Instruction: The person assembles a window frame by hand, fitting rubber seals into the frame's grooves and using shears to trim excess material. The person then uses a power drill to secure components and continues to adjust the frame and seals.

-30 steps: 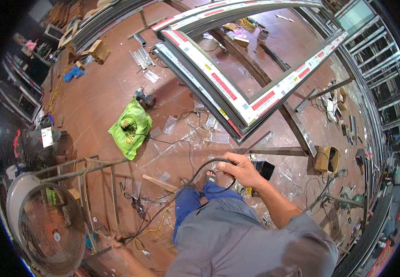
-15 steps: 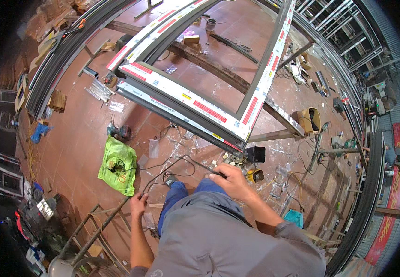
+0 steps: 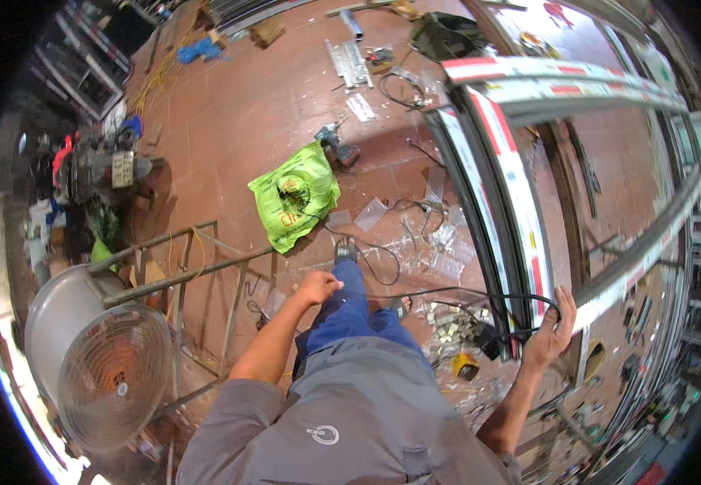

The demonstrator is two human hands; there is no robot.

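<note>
A black cable [image 3: 456,290] stretches from in front of my legs to the right and bends into a loop at my right hand [image 3: 549,335]. That hand has the cable between thumb and fingers, beside the near corner of a large frame [image 3: 520,190] of dark profiles with white and red protective film. Whether the fingers also touch the frame, I cannot tell. My left hand [image 3: 318,288] hovers in front of my left thigh with its fingers curled closed. What it holds, if anything, is hidden.
A bright green bag [image 3: 294,196] lies on the tiled floor beside a cordless drill [image 3: 338,149]. On the left stand a large fan [image 3: 114,376] and a metal rack [image 3: 185,279]. Small offcuts [image 3: 450,319] and a yellow tool [image 3: 464,366] lie near my feet.
My view has turned left, so the frame now stands on the right. My right hand has moved out to the frame's corner with the cable; my left hand is off the long dark line it held.
</note>
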